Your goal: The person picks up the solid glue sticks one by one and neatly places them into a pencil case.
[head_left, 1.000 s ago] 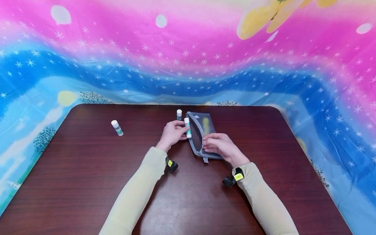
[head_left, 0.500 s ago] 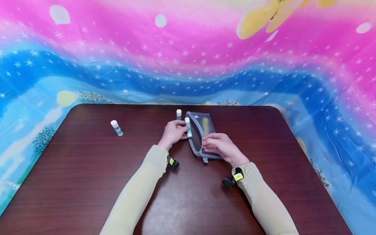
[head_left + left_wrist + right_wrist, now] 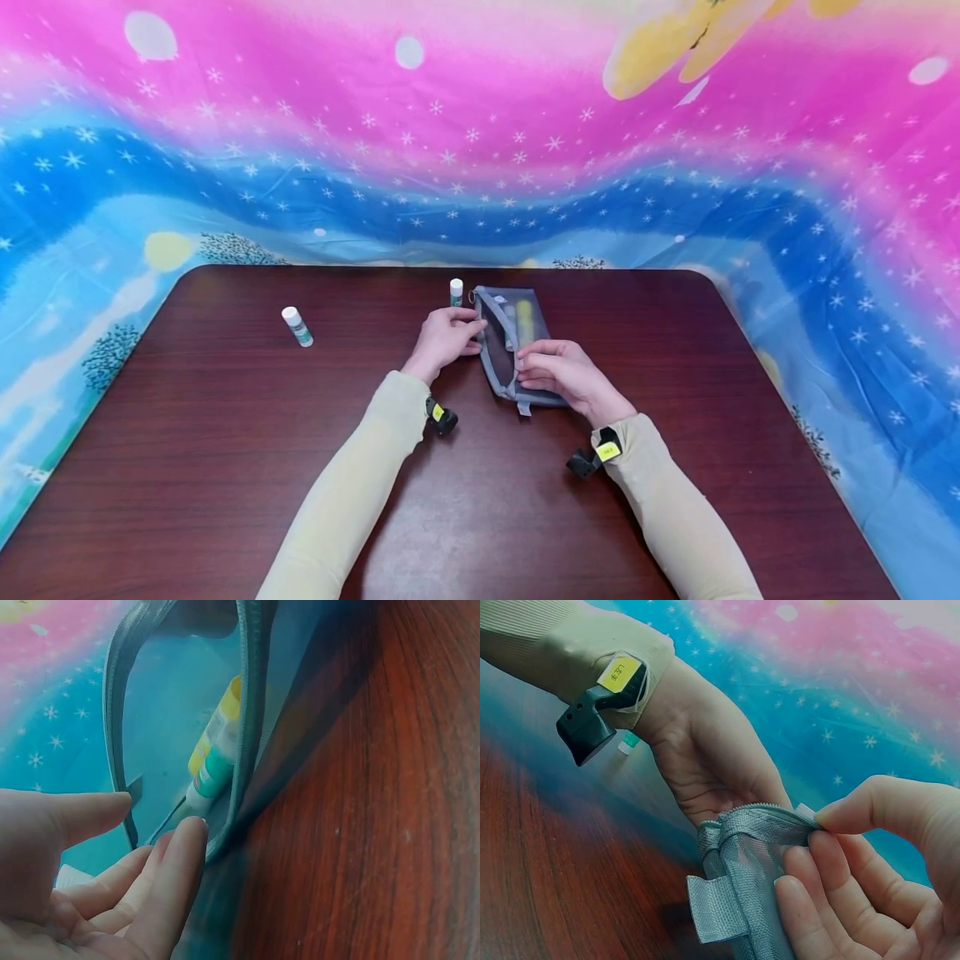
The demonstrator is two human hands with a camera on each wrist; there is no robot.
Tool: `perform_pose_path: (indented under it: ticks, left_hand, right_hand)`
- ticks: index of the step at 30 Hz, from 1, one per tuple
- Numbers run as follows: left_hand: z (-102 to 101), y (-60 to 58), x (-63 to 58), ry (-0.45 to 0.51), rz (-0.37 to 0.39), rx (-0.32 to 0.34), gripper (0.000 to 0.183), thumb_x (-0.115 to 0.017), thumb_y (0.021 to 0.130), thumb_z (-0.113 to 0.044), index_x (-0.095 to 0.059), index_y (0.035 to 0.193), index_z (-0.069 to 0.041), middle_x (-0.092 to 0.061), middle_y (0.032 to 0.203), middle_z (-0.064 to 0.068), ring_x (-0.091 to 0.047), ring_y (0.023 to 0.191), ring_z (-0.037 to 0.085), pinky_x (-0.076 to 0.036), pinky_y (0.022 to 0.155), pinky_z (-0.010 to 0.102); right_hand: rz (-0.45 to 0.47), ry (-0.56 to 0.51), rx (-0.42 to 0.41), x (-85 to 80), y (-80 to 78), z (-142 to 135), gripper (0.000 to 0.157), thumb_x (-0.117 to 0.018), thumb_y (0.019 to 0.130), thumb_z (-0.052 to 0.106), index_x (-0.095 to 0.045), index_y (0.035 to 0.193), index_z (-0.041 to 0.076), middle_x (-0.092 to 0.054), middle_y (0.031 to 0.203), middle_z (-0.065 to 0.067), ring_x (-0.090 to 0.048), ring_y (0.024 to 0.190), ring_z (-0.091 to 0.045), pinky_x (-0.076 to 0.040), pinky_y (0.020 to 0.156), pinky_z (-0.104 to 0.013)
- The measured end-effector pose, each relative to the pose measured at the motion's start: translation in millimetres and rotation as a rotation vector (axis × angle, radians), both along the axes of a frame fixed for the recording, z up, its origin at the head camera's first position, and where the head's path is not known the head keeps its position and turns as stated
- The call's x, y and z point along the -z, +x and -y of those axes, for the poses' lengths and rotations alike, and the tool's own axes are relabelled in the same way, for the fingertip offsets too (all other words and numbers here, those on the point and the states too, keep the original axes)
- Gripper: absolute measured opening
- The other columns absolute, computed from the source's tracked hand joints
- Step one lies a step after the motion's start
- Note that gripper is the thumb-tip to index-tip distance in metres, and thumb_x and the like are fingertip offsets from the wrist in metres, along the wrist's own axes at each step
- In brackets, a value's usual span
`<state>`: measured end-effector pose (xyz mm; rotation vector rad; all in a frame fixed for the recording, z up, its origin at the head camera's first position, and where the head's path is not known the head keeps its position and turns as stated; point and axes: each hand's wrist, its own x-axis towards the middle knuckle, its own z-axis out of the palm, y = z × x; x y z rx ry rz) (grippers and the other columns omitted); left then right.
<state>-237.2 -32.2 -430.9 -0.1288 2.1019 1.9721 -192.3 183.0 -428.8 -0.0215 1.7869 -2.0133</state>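
Gray mesh zipper pouch [image 3: 540,329] lying on a dark wooden table [image 3: 225,467], its mouth gaping between a person's two hands.

The right hand [image 3: 566,373] pinches the zippered rim [image 3: 761,825] between thumb and fingers; the left hand [image 3: 444,340] is at the mouth, thumb and fingers parted, gripping nothing. Inside lie a white-and-green glue stick [image 3: 212,771] and, beside it, a yellow tube [image 3: 215,729], perhaps a highlighter, too dim to be certain. Two more glue sticks are outside: one [image 3: 456,292] just beyond the left hand, another [image 3: 298,327] well apart to the left. The pouch looks light and floppy, so the firmer rim seems the best hold; the smooth sticks look rigid, possibly slippery.
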Motion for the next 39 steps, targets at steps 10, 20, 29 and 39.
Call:
perform_pose_path:
  ticks: [10, 20, 29, 39]
  left_hand:
    - [8, 3.1, -4.3, -0.027, -0.040, -0.017, 0.038, -0.067, 0.088, -0.019, -0.059, 0.121, -0.002, -0.066, 0.103, 0.018, -0.067, 0.083, 0.032, -0.056, 0.069, 0.034]
    - [16, 4.4, -5.5, -0.011, -0.053, -0.038, 0.040, -0.070, 0.086, -0.021, -0.060, 0.120, -0.003, -0.065, 0.104, 0.020, -0.065, 0.088, 0.036, -0.056, 0.068, 0.032]
    - [22, 6.7, -5.4, -0.032, -0.069, -0.054, 0.047, -0.073, 0.083, -0.027, -0.060, 0.122, -0.004, -0.066, 0.105, 0.018, -0.065, 0.090, 0.034, -0.056, 0.071, 0.033]
    - [29, 6.5, -5.8, -0.027, -0.075, -0.073, 0.044, -0.073, 0.083, -0.025, -0.061, 0.120, -0.005, -0.066, 0.104, 0.016, -0.065, 0.089, 0.034, -0.055, 0.076, 0.038]
  right_hand:
    - [-0.001, -0.010, -0.002, -0.6, 0.5, 0, 0.017, -0.067, 0.084, 0.005, -0.065, 0.098, -0.004, -0.066, 0.085, -0.012, -0.066, 0.074, -0.021, -0.055, 0.074, -0.037]
    - [0.002, -0.007, 0.002, -0.3, 0.6, 0, 0.014, -0.067, 0.084, 0.005, -0.066, 0.097, -0.001, -0.067, 0.085, -0.013, -0.066, 0.074, -0.021, -0.055, 0.074, -0.036]
    - [-0.007, -0.011, -0.007, -0.8, 1.3, 0, 0.013, -0.067, 0.084, 0.006, -0.067, 0.095, 0.000, -0.066, 0.085, -0.013, -0.066, 0.074, -0.021, -0.055, 0.074, -0.037]
    - [-0.019, 0.001, -0.014, -0.9, 1.2, -1, 0.019, -0.070, 0.083, 0.009, -0.066, 0.098, -0.002, -0.066, 0.085, -0.014, -0.066, 0.075, -0.021, -0.055, 0.075, -0.037]
